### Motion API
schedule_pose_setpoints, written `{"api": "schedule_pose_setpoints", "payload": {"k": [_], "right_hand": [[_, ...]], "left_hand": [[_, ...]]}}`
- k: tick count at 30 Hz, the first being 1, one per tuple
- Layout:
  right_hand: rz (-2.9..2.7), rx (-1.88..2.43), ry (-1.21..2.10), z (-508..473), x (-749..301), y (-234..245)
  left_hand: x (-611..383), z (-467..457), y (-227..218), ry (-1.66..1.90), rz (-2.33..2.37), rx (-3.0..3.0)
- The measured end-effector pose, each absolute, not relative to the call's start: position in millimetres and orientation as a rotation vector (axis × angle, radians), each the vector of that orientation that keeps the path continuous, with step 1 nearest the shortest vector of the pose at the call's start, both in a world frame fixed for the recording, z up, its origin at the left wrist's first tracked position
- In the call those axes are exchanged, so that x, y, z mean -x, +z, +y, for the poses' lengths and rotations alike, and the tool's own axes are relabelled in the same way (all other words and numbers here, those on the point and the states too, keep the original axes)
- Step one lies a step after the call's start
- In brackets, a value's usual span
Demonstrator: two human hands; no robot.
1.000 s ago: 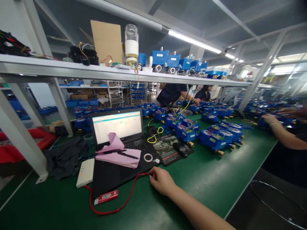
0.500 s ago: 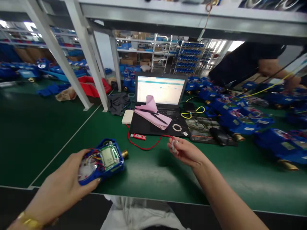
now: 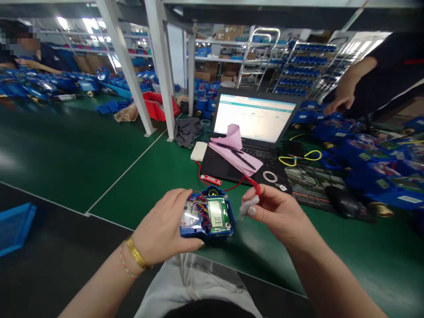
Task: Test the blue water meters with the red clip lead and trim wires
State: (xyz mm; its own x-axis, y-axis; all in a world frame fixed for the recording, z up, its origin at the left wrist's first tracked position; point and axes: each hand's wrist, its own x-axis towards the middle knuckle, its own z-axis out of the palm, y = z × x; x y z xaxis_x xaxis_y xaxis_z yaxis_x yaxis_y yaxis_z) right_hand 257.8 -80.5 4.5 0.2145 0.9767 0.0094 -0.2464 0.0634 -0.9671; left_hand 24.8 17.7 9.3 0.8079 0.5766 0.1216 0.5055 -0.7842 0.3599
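My left hand [image 3: 164, 227] grips a blue water meter [image 3: 209, 217] with its cover off, showing a small LCD board and coloured wires, held just above the near edge of the green bench [image 3: 139, 176]. My right hand [image 3: 277, 212] pinches a small white-grey connector [image 3: 247, 205] at the end of a red cable [image 3: 245, 182], right beside the meter's right side. The cable runs back toward the open laptop [image 3: 253, 121].
Pink papers with a pen [image 3: 236, 152] lie on the laptop keyboard, a white box [image 3: 198, 151] to its left. A black mouse [image 3: 339, 198] and several blue meters [image 3: 371, 168] fill the right. Another person's hand [image 3: 344, 95] reaches in at upper right. Frame posts [image 3: 162, 70] stand behind.
Both hands came together in front of me: the left brought the meter up and right, the right drew the connector on its red cable close to the meter. The view shifted left and down.
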Motion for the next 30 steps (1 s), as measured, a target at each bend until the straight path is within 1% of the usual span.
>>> {"api": "schedule_pose_setpoints", "payload": {"k": [8,12,21,30], "right_hand": [[-1.568,1.321,0.674,-73,-233,16],[-1.819,1.328,0.517,-71,-233,18],[-1.959,1.317,0.490,-68,-237,17],[-1.977,1.293,0.486,-65,-237,16]], "left_hand": [[-33,0,-4,0.621,0.830,-2.723],[-36,-1,-14,0.710,0.836,-2.770],[-40,-2,-14,0.793,0.887,-2.775],[-42,-1,-14,0.742,0.918,-2.758]]}}
